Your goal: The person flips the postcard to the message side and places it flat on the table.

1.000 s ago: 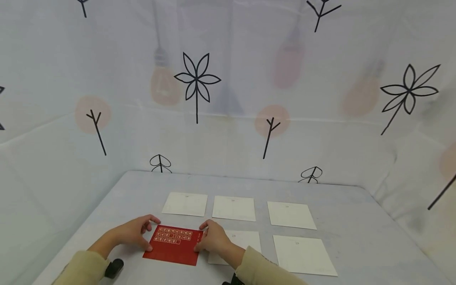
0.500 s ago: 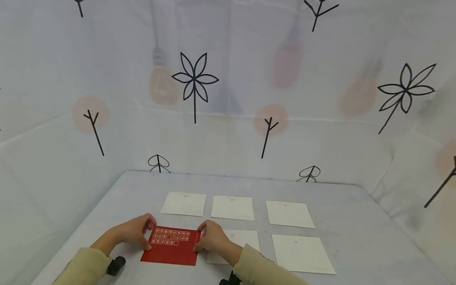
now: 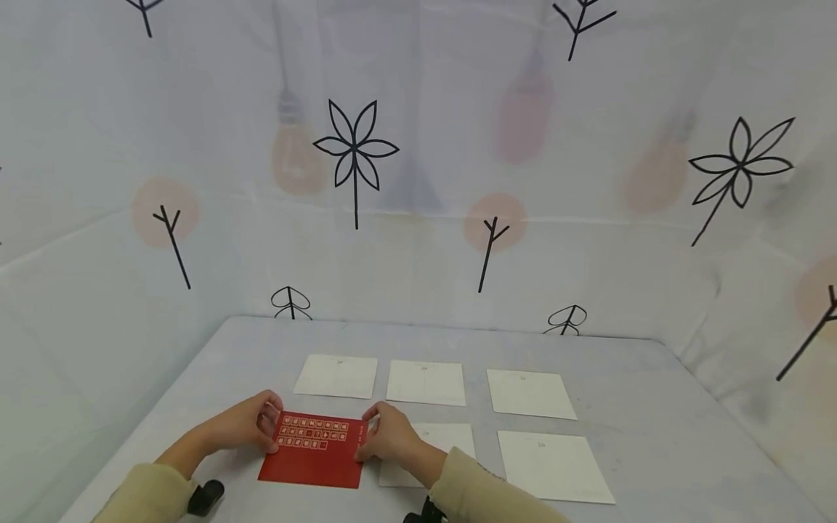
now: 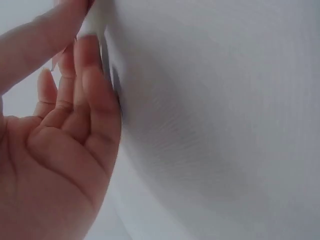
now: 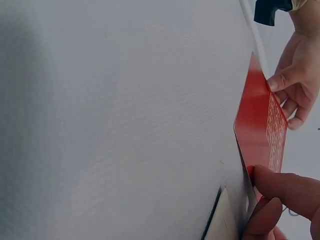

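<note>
A red card printed with rows of small light squares lies between both hands at the near left of the table. My left hand holds its left edge, thumb on the front and curled fingers by the far corner. Across from it, my right hand pinches the right edge between thumb and fingers. From the right wrist view, the card looks tilted, with its lower edge close to the tabletop. The left wrist view shows the left palm; the card is hardly visible there.
Several white cards lie in two rows: far left, far middle, far right and near right. Another white card is partly covered by the right hand. A patterned white curtain stands behind the table.
The left thumb has slid a little up the card's left edge, closer to the fingers. The red card's far edge appears slightly higher. The right hand keeps its grip, and the head view shifted slightly.
</note>
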`<state>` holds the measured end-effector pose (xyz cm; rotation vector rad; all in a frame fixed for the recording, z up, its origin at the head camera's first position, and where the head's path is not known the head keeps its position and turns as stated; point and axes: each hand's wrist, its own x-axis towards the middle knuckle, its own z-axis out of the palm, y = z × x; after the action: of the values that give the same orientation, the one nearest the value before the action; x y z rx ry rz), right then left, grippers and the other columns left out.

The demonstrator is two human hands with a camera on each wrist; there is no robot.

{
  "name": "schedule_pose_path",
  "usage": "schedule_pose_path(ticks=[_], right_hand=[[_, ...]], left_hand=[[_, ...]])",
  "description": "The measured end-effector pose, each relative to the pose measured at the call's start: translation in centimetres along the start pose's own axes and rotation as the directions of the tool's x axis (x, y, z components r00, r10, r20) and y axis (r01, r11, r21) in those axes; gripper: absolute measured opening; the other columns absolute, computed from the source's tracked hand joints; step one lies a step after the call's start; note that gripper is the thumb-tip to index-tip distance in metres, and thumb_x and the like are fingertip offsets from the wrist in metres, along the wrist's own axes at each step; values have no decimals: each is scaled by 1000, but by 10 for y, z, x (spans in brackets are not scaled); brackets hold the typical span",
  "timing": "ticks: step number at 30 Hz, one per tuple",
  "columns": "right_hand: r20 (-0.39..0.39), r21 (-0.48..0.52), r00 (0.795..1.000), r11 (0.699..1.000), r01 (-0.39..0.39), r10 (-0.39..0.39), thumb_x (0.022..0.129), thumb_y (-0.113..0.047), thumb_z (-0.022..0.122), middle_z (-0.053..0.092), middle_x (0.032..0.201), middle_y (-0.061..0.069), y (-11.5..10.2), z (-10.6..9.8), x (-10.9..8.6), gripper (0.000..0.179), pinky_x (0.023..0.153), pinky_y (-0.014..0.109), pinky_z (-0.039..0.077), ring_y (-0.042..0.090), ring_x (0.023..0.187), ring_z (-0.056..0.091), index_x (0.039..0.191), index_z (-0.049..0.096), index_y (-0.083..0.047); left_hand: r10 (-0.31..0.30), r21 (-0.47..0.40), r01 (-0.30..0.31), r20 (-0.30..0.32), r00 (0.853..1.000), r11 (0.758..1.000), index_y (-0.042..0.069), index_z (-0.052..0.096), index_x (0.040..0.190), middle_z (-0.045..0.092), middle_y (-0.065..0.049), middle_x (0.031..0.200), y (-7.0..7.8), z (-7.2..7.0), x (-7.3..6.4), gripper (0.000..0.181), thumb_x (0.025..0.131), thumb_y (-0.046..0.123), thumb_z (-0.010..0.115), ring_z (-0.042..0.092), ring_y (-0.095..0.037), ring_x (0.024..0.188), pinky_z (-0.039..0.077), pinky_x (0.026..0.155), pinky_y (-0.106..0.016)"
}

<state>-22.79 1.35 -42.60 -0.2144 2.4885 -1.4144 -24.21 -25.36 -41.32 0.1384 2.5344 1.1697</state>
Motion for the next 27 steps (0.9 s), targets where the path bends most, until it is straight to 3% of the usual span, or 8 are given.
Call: schedule_pose_path(ticks=[5, 10, 14, 23, 27], right_hand=[[-14, 10, 1000, 1000, -16, 16, 65, 0, 81, 53, 68, 4, -1, 2, -3, 41, 50, 25, 43, 14, 56, 53, 97, 56, -2], [-3, 57, 1000, 998, -2, 2, 75, -4, 75, 58, 58, 4, 0, 1, -5, 16, 45, 23, 47, 11, 47, 53, 77, 59, -3], [13, 153, 1000, 988, 12, -15, 81, -7, 70, 59, 56, 6, -1, -2, -2, 10, 46, 26, 50, 12, 44, 54, 74, 64, -3], [8, 392, 998, 919, 49, -56, 82, -8, 69, 66, 69, 11, 0, -10, 8, 9, 55, 31, 55, 17, 55, 62, 85, 67, 1], [20, 465, 997, 883, 56, -74, 85, -7, 63, 68, 73, 14, -1, -12, 11, 12, 59, 33, 56, 20, 60, 66, 86, 68, 4]], left_hand=[[-41, -23, 40, -28, 999, 999, 1, 43, 114, 59, -6, 91, -5, -1, -2, 58, 69, 4, 80, 58, -20, 80, 50, 73, -39], [27, -42, -27, 0, 1000, 999, -2, 53, 102, 58, -6, 85, -11, -9, -5, 37, 77, 12, 75, 57, -20, 79, 52, 71, -36], [31, -72, -30, 4, 1000, 997, -2, 57, 93, 61, -6, 82, -13, -13, -7, 29, 82, 20, 72, 58, -19, 76, 55, 69, -34], [-17, -82, 11, -71, 997, 997, 2, 59, 91, 62, -5, 85, -11, -19, -7, 30, 84, 29, 69, 58, -19, 78, 54, 71, -37], [-50, -139, 39, -80, 996, 990, 0, 60, 96, 64, -6, 88, -10, -24, -7, 34, 84, 31, 69, 60, -19, 79, 54, 73, -37]])
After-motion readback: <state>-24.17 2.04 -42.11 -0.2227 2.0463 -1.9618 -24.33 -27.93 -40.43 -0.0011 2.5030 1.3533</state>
